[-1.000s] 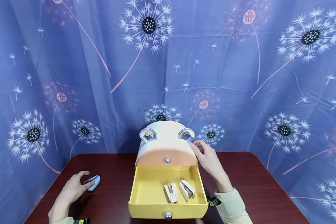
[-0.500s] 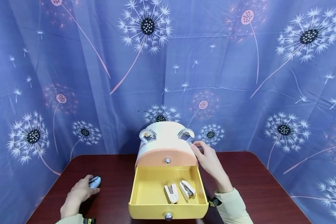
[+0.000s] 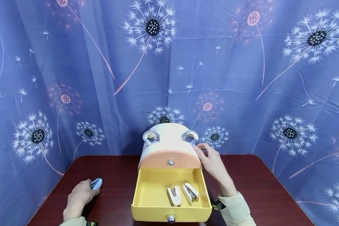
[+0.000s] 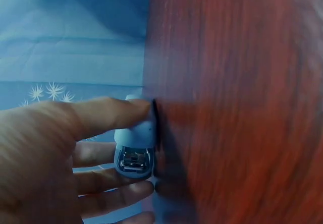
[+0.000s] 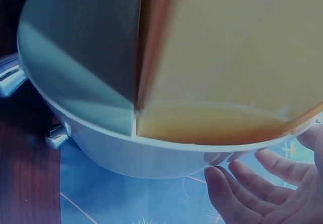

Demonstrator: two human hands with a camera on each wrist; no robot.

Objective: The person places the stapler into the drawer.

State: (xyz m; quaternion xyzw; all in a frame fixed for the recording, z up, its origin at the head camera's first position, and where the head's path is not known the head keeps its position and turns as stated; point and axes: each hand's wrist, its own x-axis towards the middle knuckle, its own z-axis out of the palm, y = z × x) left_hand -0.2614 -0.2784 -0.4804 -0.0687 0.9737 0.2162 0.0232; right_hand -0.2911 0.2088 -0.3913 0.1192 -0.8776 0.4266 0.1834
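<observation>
My left hand [image 3: 79, 197] pinches a small light blue stapler [image 3: 96, 184] at the left of the table. In the left wrist view the thumb lies along one side of the stapler [image 4: 137, 137] and the fingers are on the other, right at the tabletop. My right hand [image 3: 214, 164] touches the right side of a white, frog-like drawer box [image 3: 169, 133], its fingers loosely bent. From the right wrist, the fingertips [image 5: 217, 178] meet the box's outer wall. The lower yellow drawer [image 3: 155, 214] is pulled out and holds two white staplers, one [image 3: 174, 196] beside the other [image 3: 190, 192].
A peach upper drawer [image 3: 158, 159] with a silver knob is closed above the yellow one. Two shiny round eyes stick out from the box top. The dark red wooden table [image 3: 115, 188] ends at a blue dandelion-print curtain [image 3: 115, 110].
My left hand has moved right and forward and taken hold of the blue stapler, which has turned or shifted only slightly. My right hand has stayed at the box.
</observation>
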